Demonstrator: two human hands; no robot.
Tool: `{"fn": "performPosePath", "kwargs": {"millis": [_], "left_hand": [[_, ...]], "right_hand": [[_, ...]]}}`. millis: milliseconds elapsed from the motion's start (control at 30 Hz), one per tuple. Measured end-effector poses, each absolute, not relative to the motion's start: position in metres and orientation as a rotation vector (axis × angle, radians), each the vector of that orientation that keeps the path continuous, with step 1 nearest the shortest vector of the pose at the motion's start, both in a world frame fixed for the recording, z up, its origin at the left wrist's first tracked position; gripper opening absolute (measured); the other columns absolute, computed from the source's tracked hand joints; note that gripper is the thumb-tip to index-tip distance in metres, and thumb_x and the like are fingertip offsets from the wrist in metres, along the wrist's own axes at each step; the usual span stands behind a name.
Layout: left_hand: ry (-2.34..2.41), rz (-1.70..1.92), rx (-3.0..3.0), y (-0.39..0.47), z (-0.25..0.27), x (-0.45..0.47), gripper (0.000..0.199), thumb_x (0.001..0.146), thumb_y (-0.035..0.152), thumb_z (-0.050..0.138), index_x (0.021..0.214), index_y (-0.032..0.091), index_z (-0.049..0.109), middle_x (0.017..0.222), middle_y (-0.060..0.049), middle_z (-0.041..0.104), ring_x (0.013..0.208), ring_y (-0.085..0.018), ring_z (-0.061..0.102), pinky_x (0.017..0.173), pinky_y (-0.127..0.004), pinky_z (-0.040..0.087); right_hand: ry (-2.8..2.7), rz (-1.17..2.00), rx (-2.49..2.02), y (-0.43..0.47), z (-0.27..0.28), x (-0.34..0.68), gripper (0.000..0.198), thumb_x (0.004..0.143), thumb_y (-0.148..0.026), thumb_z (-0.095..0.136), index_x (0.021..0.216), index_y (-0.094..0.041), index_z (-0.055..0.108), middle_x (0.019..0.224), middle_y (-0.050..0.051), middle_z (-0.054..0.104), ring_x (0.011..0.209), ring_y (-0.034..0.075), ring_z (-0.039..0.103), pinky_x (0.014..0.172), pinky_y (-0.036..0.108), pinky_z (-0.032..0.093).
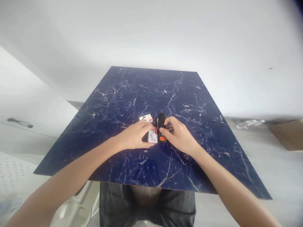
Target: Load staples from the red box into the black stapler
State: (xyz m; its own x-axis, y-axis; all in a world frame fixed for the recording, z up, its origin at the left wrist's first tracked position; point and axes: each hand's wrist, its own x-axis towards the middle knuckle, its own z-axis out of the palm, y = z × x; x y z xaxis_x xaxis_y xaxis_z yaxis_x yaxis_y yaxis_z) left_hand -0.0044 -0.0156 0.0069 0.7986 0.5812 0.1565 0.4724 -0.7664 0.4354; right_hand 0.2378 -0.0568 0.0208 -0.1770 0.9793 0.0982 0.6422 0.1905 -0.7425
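Observation:
My left hand (135, 135) is closed around a small white package with red print (152, 138), thumb at its near edge and fingers over its far edge. Against the package's right side stands a slim black device with an orange button (161, 119). The thumb and fingers of my right hand (179, 134) pinch this device from the right. Just beyond my left fingers lies another small white-and-red package (146, 118), partly covered by them. Something dark shows under my left palm, but I cannot make out what it is.
The blue marble-patterned table (146, 91) reaches from my lap towards a white wall. On the floor to the right are a clear plastic bottle (250, 124) and a cardboard box (287, 134). A white cabinet door with a dark handle (20, 123) stands at the left.

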Motion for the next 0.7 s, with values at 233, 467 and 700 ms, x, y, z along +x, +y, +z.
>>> {"fn": "performPosePath", "kwargs": {"millis": [233, 467, 700], "left_hand": [[0.752, 0.456, 2.710, -0.013, 0.001, -0.008, 0.046, 0.093, 0.047, 0.075, 0.127, 0.021, 0.059, 0.138, -0.013, 0.066, 0.127, -0.033, 0.063, 0.105, -0.050, 0.054], [0.984, 0.759, 2.723, 0.003, 0.007, -0.025, 0.032, 0.094, 0.016, 0.057, 0.126, 0.019, 0.064, 0.138, -0.014, 0.062, 0.128, -0.032, 0.060, 0.107, -0.052, 0.054], [1.081, 0.670, 2.553, 0.011, -0.006, -0.020, 0.033, 0.102, 0.019, 0.055, 0.134, 0.021, 0.065, 0.131, -0.010, 0.064, 0.110, -0.024, 0.067, 0.095, -0.043, 0.058]], "right_hand": [[-1.894, 0.763, -1.495, -0.058, 0.021, 0.237, 0.015, 0.095, -0.035, 0.062, 0.098, -0.025, 0.051, 0.102, 0.003, 0.065, 0.078, 0.018, 0.070, 0.071, 0.034, 0.054], [-1.908, 0.768, -1.509, -0.057, 0.022, 0.238, 0.016, 0.096, -0.037, 0.061, 0.098, -0.025, 0.050, 0.101, 0.002, 0.065, 0.079, 0.019, 0.070, 0.070, 0.033, 0.053], [-1.902, 0.780, -1.511, -0.058, 0.022, 0.237, 0.016, 0.096, -0.037, 0.061, 0.098, -0.025, 0.050, 0.103, 0.004, 0.067, 0.080, 0.020, 0.071, 0.071, 0.034, 0.054]]}}
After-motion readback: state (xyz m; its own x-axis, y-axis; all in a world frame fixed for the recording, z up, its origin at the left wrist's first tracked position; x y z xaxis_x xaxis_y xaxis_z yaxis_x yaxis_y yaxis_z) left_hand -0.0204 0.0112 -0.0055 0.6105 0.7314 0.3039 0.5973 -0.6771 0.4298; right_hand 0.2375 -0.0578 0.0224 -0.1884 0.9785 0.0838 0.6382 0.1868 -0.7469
